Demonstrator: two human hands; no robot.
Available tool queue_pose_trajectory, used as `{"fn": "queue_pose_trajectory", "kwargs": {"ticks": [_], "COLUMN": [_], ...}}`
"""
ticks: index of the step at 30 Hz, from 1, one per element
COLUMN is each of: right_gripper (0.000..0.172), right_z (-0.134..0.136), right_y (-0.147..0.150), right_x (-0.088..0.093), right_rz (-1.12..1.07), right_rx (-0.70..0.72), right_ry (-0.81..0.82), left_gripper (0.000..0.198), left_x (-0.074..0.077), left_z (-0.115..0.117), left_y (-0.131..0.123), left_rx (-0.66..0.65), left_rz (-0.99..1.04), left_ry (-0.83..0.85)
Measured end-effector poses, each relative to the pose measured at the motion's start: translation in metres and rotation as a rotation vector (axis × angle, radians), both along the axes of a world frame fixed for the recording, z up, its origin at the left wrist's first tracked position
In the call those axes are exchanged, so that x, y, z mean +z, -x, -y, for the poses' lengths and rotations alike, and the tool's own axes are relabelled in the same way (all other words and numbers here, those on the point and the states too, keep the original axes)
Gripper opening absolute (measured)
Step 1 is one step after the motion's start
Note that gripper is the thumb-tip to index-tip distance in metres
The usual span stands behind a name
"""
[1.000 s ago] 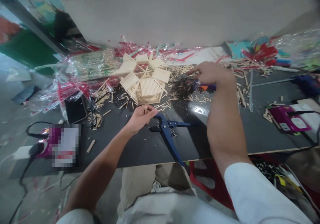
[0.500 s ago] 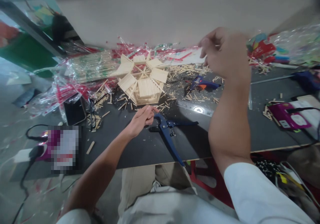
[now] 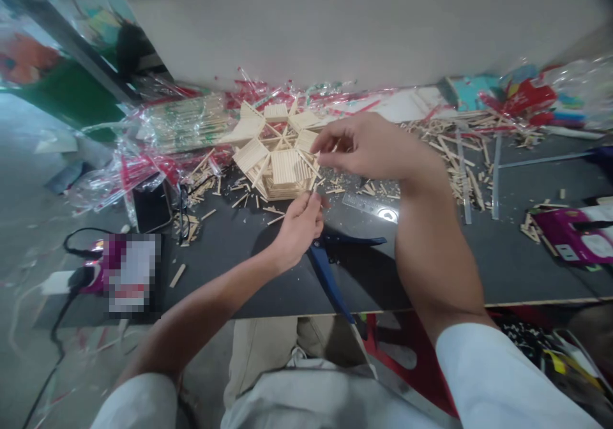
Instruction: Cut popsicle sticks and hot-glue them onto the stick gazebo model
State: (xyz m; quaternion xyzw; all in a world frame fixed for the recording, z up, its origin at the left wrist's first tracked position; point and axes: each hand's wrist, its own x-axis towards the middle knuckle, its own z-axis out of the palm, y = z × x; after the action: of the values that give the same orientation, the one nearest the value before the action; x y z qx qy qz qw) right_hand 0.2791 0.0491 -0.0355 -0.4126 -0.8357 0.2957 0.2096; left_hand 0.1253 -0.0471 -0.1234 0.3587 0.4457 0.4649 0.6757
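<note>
A model built of pale wooden sticks [image 3: 287,167], with slatted panels set around a many-sided base, stands on the dark table. My left hand [image 3: 302,228] is closed in a pinch just in front of it; a small pale tip, perhaps a stick end, shows at the fingertips. My right hand [image 3: 366,145] reaches over the model's right side, thumb and fingers drawn together beside a panel. Whatever lies between those fingers is too small to tell. Below my left hand lies a blue long-handled cutter [image 3: 328,282], its head partly covered by that hand.
A clear ruler [image 3: 364,207] and scattered stick offcuts [image 3: 460,154] surround the model. Plastic-wrapped stick bundles [image 3: 186,122] lie at the back left. A phone [image 3: 152,209], glasses [image 3: 184,215] and a purple power strip [image 3: 98,263] are on the left, another purple strip [image 3: 569,234] on the right.
My right hand has come down and left to the model's right side, hiding the glue gun. My left hand has shifted right, over the cutter's head. The view has turned slightly.
</note>
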Motion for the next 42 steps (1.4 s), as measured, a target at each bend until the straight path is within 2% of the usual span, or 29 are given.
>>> {"fn": "queue_pose_trajectory", "kwargs": {"ticks": [4,10,18,22,26,29,36,42], "right_gripper": [0.02,0.019,0.017,0.011,0.017,0.019,0.022,0.025], "right_z": [-0.003,-0.007,-0.007,-0.011,-0.014,-0.013,-0.015,-0.011], "right_y": [0.0,0.002,0.007,0.007,0.006,0.006,0.006,0.008], "right_x": [-0.002,-0.003,-0.002,-0.007,-0.013,-0.013,-0.017,-0.018], "right_rz": [0.001,0.038,0.122,0.108,0.096,0.096,0.067,0.058], "right_rx": [0.048,0.036,-0.016,-0.026,0.009,0.001,-0.002,-0.01], "right_ry": [0.047,0.101,0.143,0.154,0.174,0.191,0.268,0.314], "left_gripper": [0.025,0.027,0.03,0.029,0.028,0.028,0.028,0.026], "left_x": [0.012,0.017,0.013,0.01,0.005,0.003,0.007,0.004], "left_z": [-0.003,-0.014,-0.014,-0.014,-0.014,-0.013,-0.011,-0.011], "left_y": [-0.014,-0.011,-0.008,-0.007,-0.006,-0.007,-0.007,-0.007], "left_rx": [0.071,-0.012,-0.063,-0.082,-0.071,-0.11,-0.116,-0.139], "left_rz": [0.023,-0.069,0.029,0.073,0.107,0.131,0.148,0.182], "left_ry": [-0.008,-0.021,-0.013,-0.005,-0.029,-0.035,0.002,0.011]}}
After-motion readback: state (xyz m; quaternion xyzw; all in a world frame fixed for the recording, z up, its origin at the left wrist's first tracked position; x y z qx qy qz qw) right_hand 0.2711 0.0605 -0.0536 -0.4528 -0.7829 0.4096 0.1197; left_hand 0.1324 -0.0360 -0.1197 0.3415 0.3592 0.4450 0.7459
